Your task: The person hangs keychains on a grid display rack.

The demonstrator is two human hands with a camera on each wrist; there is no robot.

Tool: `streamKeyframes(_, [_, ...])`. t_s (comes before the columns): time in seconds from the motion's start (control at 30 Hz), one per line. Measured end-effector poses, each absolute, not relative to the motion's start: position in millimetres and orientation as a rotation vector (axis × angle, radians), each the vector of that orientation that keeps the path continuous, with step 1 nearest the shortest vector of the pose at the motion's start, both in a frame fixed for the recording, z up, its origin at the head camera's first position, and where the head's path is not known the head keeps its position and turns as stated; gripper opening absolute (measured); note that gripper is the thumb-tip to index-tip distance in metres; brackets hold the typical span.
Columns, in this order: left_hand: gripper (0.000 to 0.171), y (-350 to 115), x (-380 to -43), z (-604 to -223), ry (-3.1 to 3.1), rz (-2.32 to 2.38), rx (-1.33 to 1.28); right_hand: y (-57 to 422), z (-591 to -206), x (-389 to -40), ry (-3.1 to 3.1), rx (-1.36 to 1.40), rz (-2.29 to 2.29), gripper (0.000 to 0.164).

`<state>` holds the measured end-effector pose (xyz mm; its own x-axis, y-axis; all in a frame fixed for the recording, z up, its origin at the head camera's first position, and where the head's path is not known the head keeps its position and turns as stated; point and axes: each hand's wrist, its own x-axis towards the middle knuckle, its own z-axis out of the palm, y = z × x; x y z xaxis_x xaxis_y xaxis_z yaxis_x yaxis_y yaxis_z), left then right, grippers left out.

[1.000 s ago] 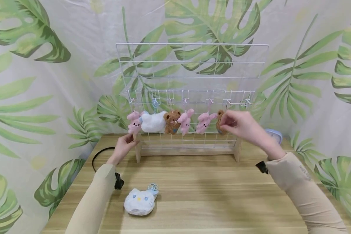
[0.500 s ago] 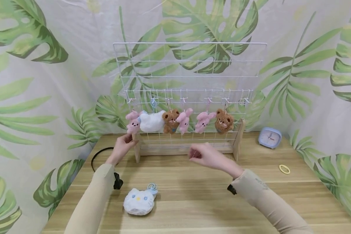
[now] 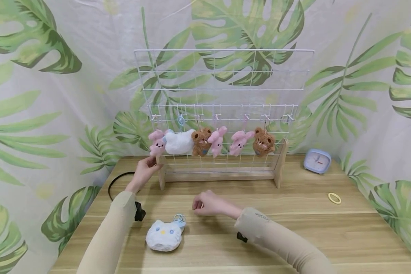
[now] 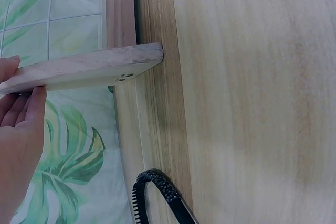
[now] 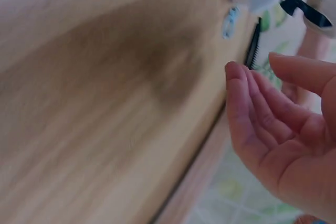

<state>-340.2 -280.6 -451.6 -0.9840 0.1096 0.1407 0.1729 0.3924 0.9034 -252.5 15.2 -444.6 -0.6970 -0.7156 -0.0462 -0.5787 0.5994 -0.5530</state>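
Note:
My left hand (image 3: 144, 174) pinches the wooden end post (image 4: 100, 66) of a white wire rack, thumb on one side and fingers on the other. On the rack's hooks hang plush keychains, among them a pink rabbit (image 3: 239, 143), a brown bear (image 3: 263, 142) and a white plush (image 3: 179, 141) showing its back. My right hand (image 3: 210, 203) is above the table, right of a white cat-face plush keychain (image 3: 163, 236) with light blue rings (image 3: 179, 217). In the right wrist view its fingers are loosely bent, thumb apart from them, holding nothing.
A black toothed headband (image 4: 160, 182) lies on the table by the left post. At the right stand a blue clock (image 3: 317, 161) and, nearer, a yellow ring (image 3: 334, 198). A leaf-patterned cloth (image 3: 89, 95) hangs behind the rack.
My right hand has left the rightmost brown bear, which now hangs free, and moved down and left toward the white cat plush. My left hand has stayed at the post.

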Motion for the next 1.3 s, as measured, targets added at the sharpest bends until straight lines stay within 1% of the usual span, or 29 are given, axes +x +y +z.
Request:
streamKeyframes(0.17, [0.056,-279.7,-339.1,-450.6,-2.572,-1.688,-0.259,-6.2,-454.5,-255.3,2.600,-0.900,-0.629,0.005])
streamKeyframes(0.3, [0.058,-280.4,-338.7,-450.4,-2.580,-1.683,-0.261,-19.5,-456.0,-258.2,2.630,-0.853,-0.567,0.008])
streamKeyframes(0.67, [0.054,-280.0,-339.5,-451.4,-2.564,-1.681,-0.257,-39.1,-459.4,-257.6,2.608,-0.720,-0.588,0.034])
streamKeyframes(0.73, [0.054,-280.1,-339.8,-451.5,-2.566,-1.675,-0.255,-40.5,-459.8,-256.7,2.621,-0.716,-0.570,0.034])
streamKeyframes(0.93, [0.054,-280.3,-341.2,-452.3,-2.561,-1.684,-0.261,-44.1,-459.7,-257.3,2.660,-0.700,-0.491,0.026])
streamKeyframes(1.13, [0.054,-281.1,-340.8,-452.5,-2.560,-1.689,-0.255,-48.6,-458.0,-258.4,2.679,-0.727,-0.429,0.036])
streamKeyframes(1.3, [0.053,-280.1,-339.3,-450.9,-2.553,-1.706,-0.262,-51.3,-456.8,-257.4,2.661,-0.696,-0.433,0.029])
